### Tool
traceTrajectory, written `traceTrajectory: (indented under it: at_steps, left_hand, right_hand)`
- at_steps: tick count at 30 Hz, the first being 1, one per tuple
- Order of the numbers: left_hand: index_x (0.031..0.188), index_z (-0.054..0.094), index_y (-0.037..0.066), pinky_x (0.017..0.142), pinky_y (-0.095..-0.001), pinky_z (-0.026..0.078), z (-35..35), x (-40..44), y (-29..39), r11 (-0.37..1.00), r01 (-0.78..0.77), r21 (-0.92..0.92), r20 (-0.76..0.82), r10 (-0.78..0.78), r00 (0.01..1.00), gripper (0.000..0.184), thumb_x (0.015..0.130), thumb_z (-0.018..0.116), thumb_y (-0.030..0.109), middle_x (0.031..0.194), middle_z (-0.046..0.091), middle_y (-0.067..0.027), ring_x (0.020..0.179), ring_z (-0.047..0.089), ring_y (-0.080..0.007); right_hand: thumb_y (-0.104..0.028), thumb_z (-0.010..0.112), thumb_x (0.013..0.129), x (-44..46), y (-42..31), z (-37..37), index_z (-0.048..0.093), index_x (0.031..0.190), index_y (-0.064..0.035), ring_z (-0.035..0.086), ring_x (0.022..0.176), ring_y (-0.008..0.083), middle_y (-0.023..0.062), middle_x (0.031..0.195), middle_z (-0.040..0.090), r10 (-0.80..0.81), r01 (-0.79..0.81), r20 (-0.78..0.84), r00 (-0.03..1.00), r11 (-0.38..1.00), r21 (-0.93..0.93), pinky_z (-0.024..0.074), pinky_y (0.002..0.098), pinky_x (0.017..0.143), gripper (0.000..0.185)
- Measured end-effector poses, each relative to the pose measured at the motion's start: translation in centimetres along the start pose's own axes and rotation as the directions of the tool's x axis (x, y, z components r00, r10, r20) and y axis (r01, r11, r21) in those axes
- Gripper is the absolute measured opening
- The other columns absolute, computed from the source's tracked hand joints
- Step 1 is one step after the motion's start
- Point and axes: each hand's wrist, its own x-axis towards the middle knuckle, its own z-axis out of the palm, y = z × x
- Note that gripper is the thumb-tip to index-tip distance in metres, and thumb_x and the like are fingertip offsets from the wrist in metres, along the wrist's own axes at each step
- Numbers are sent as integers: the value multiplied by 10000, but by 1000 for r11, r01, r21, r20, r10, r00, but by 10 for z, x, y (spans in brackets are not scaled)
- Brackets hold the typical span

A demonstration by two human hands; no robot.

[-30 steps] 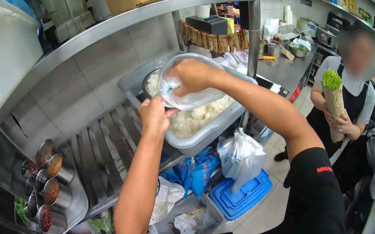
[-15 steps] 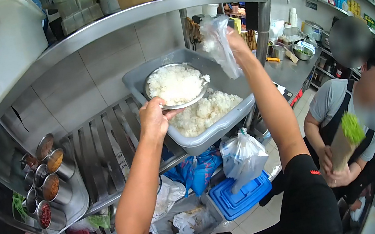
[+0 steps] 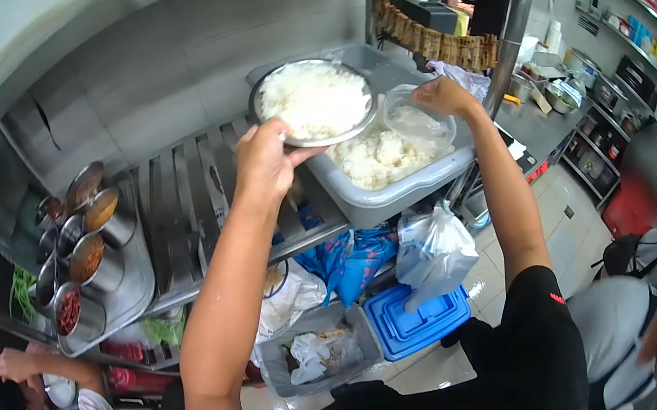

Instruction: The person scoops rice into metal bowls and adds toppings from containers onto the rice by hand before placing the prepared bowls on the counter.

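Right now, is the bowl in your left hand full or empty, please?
It looks full: white rice spreads across the bowl, about up to its rim.

White rice [image 3: 314, 98] in a metal bowl [image 3: 343, 136] and a grey tub [image 3: 415, 197].
The left hand [image 3: 264, 162] grips the bowl by its rim; the right hand [image 3: 448, 98] holds a clear plastic bag [image 3: 420, 127] over the tub. Leftward, metal pots [image 3: 104, 266] stand on a tray [image 3: 138, 304].

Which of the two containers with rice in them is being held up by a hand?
The round metal bowl, held at its rim by the left hand. The other is the larger, rectangular grey tub, which neither hand grips.
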Motion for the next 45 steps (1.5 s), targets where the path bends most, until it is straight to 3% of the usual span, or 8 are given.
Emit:
traceTrajectory:
  at_steps: [8, 18, 20, 31, 38, 41, 43, 45]
  left_hand:
    - [999, 462, -103, 708, -500, 572, -19, -37, 11, 985, -39, 166, -55, 49, 997, 254, 761, 461, -17, 953, 563, -211, 828, 636, -319]
    - [967, 542, -77, 610, -411, 589, -7, -55, 13, 959, -93, 266, -66, 114, 991, 234, 749, 486, -10, 900, 614, -170, 745, 653, -252]
    - [982, 521, -78, 644, -443, 579, -1, -44, 7, 948, -120, 296, -66, 145, 987, 245, 752, 494, 2, 918, 607, -173, 772, 648, -273]
    - [1085, 398, -114, 760, -576, 537, 11, -18, -15, 978, -82, 190, -58, 94, 994, 379, 717, 454, -41, 1074, 528, -242, 951, 594, -395]
    - [1083, 376, -147, 787, -596, 522, 0, -15, -4, 991, -126, 50, -114, 131, 985, 379, 725, 446, -44, 1144, 473, -279, 1034, 539, -436]
    - [1064, 389, -148, 777, -581, 533, -15, -31, 11, 984, -164, 68, -133, 172, 976, 358, 732, 454, -31, 1122, 491, -281, 1004, 559, -429]
    - [1032, 404, -146, 771, -571, 538, -29, -45, 19, 972, -204, 118, -182, 223, 958, 327, 736, 464, -22, 1108, 502, -281, 977, 575, -424]
    - [991, 419, -114, 776, -571, 534, -44, -62, 26, 971, -214, 105, -197, 231, 953, 276, 742, 477, -10, 1074, 518, -268, 954, 588, -410]
  right_hand:
    - [-199, 629, 841, -60, -103, -27, 671, 957, -10, 581, 692, 140, 98, 778, 657, -230, 375, -404, 885, 867, 329, 460, 295, 627, 226]
    - [-202, 684, 777, -38, -223, -25, 641, 1091, -63, 625, 908, 286, 154, 1063, 637, -813, 821, -181, 554, 569, -42, 480, 343, 795, 347]
    - [-213, 680, 773, -20, -219, -15, 628, 1119, -72, 608, 950, 346, 178, 1096, 617, -697, 698, 39, 716, 716, -15, 465, 379, 843, 377]
    - [-186, 711, 709, -24, -188, -5, 635, 927, -42, 628, 840, 305, 155, 863, 654, -690, 711, -223, 689, 703, 21, 478, 366, 745, 272]
    - [-209, 691, 796, -7, -166, -6, 603, 1014, -6, 564, 691, 110, 32, 766, 637, -134, 361, -349, 927, 563, 743, 473, 280, 602, 311]
    - [-232, 687, 798, 7, -137, 10, 611, 1003, -2, 590, 683, 188, 82, 801, 655, -1, 424, -518, 855, 576, 699, 474, 320, 605, 318]
    - [-271, 696, 774, 34, -91, 47, 620, 1031, 11, 621, 753, 319, 198, 890, 635, -419, 438, -349, 838, 899, -26, 493, 386, 694, 389]
    - [-265, 653, 795, 3, -90, 58, 629, 1032, -2, 606, 836, 383, 239, 938, 621, -428, 406, -63, 901, 887, -220, 483, 426, 748, 355]
